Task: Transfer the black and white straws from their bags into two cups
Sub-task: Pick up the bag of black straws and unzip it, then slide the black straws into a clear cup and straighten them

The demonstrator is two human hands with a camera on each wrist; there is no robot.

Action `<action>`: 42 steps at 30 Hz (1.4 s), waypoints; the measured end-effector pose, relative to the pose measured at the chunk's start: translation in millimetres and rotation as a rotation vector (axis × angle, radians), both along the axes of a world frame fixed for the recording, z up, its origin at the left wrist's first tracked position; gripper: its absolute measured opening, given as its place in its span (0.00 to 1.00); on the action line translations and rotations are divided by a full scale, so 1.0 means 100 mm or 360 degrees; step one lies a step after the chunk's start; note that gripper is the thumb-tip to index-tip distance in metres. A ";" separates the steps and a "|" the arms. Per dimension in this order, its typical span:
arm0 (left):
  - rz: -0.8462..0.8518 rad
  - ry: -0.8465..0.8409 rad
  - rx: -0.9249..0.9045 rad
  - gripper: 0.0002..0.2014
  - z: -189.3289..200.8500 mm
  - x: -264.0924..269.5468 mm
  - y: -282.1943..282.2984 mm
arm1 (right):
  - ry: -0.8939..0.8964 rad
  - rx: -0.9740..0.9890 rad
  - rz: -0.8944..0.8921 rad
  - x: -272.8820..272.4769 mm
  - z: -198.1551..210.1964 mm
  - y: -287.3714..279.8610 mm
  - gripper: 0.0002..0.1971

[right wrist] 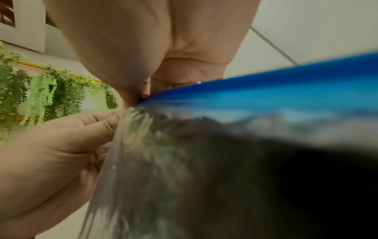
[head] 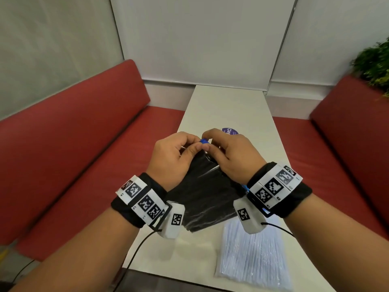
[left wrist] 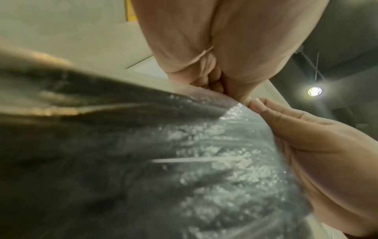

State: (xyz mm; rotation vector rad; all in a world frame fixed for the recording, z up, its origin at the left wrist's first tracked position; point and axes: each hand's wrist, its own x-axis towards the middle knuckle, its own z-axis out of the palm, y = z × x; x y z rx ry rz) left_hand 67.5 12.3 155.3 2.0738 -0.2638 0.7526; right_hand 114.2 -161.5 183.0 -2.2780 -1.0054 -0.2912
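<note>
A clear bag of black straws (head: 202, 197) hangs in the air over the white table (head: 227, 110), held up by both hands. My left hand (head: 194, 146) and my right hand (head: 208, 142) pinch the bag's upper corner, side by side, where its blue strip (head: 203, 141) shows. The left wrist view has the left hand (left wrist: 214, 56) above the bag (left wrist: 143, 161) and the right hand (left wrist: 296, 137) beside it. The blue strip (right wrist: 266, 90) runs under the right hand (right wrist: 153, 48) in the right wrist view. A bag of white straws (head: 252, 256) lies flat on the table's near right part. No cup shows.
Red bench seats (head: 84, 144) flank the narrow table on both sides. A round purple sticker (head: 229, 131) lies on the tabletop just behind my hands. Green plants (head: 374, 62) stand at the far right. Cables hang from both wrist cameras.
</note>
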 end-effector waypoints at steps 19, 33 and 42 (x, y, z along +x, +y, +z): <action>0.0204 -0.0080 -0.0706 0.10 0.25 -0.10 0.40 | 0.0126 -0.0009 -0.0034 0.19 -0.18 -0.89 0.09; -0.0243 0.0584 -0.1774 0.08 0.12 0.05 -0.44 | 0.1011 0.0670 0.0284 0.08 -0.49 -0.36 0.18; -0.0201 0.0544 -0.1661 0.11 0.02 0.02 -0.55 | 0.0988 0.1031 0.0085 0.11 -0.43 -0.44 0.22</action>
